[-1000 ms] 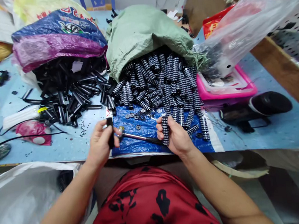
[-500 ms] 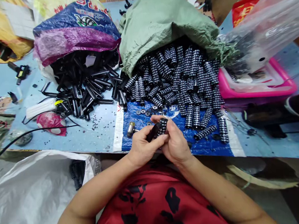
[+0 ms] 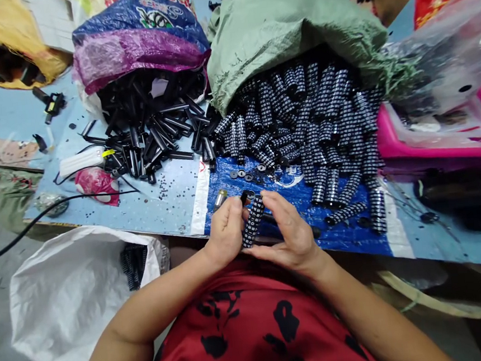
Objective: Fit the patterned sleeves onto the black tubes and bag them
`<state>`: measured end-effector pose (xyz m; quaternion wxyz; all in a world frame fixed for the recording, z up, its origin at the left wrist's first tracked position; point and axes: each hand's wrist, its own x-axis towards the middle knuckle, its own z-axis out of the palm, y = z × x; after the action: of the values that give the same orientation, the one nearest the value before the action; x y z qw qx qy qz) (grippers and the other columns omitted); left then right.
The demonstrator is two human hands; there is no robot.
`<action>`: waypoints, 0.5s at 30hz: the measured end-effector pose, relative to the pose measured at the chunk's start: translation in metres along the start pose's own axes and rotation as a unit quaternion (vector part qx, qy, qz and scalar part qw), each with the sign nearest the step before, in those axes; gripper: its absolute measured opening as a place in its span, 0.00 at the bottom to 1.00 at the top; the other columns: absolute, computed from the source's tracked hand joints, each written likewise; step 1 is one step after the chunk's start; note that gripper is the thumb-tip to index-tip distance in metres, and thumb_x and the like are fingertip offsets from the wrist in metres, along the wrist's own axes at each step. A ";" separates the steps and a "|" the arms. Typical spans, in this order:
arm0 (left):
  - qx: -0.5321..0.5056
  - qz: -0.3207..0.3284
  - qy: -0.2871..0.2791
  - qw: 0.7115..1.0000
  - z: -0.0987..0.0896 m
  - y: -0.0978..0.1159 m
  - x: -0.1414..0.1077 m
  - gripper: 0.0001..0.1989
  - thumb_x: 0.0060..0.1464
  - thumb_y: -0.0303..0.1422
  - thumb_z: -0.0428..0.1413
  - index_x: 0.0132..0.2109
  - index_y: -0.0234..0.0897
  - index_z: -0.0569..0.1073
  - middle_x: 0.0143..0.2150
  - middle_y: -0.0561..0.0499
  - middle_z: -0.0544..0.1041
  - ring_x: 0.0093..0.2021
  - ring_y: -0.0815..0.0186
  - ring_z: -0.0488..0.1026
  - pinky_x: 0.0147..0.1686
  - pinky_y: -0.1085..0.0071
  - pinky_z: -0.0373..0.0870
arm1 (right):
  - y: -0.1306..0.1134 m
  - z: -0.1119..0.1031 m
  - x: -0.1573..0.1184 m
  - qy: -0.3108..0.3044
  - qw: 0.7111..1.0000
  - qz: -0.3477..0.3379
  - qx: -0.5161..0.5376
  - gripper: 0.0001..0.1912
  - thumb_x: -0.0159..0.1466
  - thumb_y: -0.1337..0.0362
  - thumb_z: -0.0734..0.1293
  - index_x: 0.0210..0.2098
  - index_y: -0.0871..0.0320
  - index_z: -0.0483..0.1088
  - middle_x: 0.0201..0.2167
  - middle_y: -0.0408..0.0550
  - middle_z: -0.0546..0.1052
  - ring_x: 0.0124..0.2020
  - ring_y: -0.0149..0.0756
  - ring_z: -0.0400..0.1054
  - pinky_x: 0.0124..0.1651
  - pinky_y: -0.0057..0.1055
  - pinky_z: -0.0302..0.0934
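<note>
In front of my body I hold a black roller (image 3: pixel 253 221) covered with rows of small white marks. My right hand (image 3: pixel 290 226) spans it end to end, thumb at the lower end and fingertips at the upper. Close against its left side, my left hand (image 3: pixel 223 230) is closed around a black tube-like part (image 3: pixel 247 195), of which only the upper end shows. A small metal tool with a brass-coloured end (image 3: pixel 220 198) lies just behind my left hand. Several black washers (image 3: pixel 241 173) rest on the blue sheet (image 3: pixel 217 174) beyond my hands.
A heap of similar rollers (image 3: pixel 329 133) spills from a green sack (image 3: pixel 294 24). Black tubes (image 3: pixel 156 137) pile up before a blue and purple bag (image 3: pixel 136 49). A pink tray (image 3: pixel 435 149) stands right; a white sack (image 3: pixel 57 297) gapes below left. A black cable (image 3: pixel 37 221) crosses the left edge.
The roller has turned from pointing away to lying lengthwise across between my hands. My right fingers have spread to its ends. The view has shifted slightly left.
</note>
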<state>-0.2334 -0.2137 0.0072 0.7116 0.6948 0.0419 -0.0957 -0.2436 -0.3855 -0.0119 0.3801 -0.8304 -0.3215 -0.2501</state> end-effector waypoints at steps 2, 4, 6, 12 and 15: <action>-0.017 0.012 -0.007 1.000 0.001 0.002 -0.002 0.26 0.63 0.55 0.55 0.42 0.34 0.77 0.35 0.50 0.75 0.34 0.69 0.68 0.37 0.72 0.67 | -0.004 0.002 -0.001 0.009 1.000 -0.014 -0.022 0.54 0.61 0.56 0.77 0.76 0.65 0.48 0.68 0.68 0.65 0.69 0.52 0.63 0.67 0.46 0.67; -0.066 -0.009 -0.025 0.997 0.000 0.005 -0.002 0.24 0.60 0.53 0.60 0.46 0.34 0.79 0.39 0.49 0.78 0.39 0.68 0.71 0.43 0.72 0.69 | -0.005 0.005 -0.003 0.017 0.998 -0.022 -0.054 0.53 0.61 0.58 0.77 0.76 0.66 0.48 0.69 0.68 0.64 0.68 0.52 0.64 0.65 0.45 0.69; -0.113 -0.050 -0.038 0.992 -0.005 0.008 0.000 0.25 0.54 0.51 0.66 0.47 0.34 0.80 0.40 0.49 0.80 0.38 0.68 0.73 0.43 0.71 0.70 | -0.007 0.007 -0.006 0.011 0.996 -0.020 -0.081 0.52 0.62 0.59 0.76 0.76 0.64 0.47 0.69 0.67 0.64 0.68 0.53 0.64 0.64 0.46 0.70; -0.168 -0.174 -0.101 0.965 -0.022 0.004 0.009 0.26 0.44 0.47 0.72 0.45 0.33 0.80 0.37 0.48 0.81 0.33 0.67 0.76 0.38 0.69 0.75 | -0.006 0.015 -0.008 -0.039 0.997 0.025 -0.063 0.54 0.63 0.51 0.74 0.77 0.61 0.43 0.69 0.68 0.64 0.68 0.57 0.63 0.65 0.52 0.67; -0.142 -0.140 -0.081 0.977 -0.036 -0.005 0.015 0.27 0.47 0.48 0.70 0.48 0.35 0.77 0.35 0.49 0.80 0.31 0.65 0.77 0.35 0.67 0.76 | 0.001 0.018 -0.010 -0.041 0.994 0.046 -0.086 0.52 0.63 0.47 0.73 0.75 0.63 0.47 0.66 0.67 0.67 0.68 0.59 0.62 0.65 0.55 0.64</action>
<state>-0.2169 -0.1795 -0.0019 0.7836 0.5639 0.0945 -0.2432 -0.2463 -0.3754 -0.0299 0.3046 -0.8837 -0.2752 -0.2248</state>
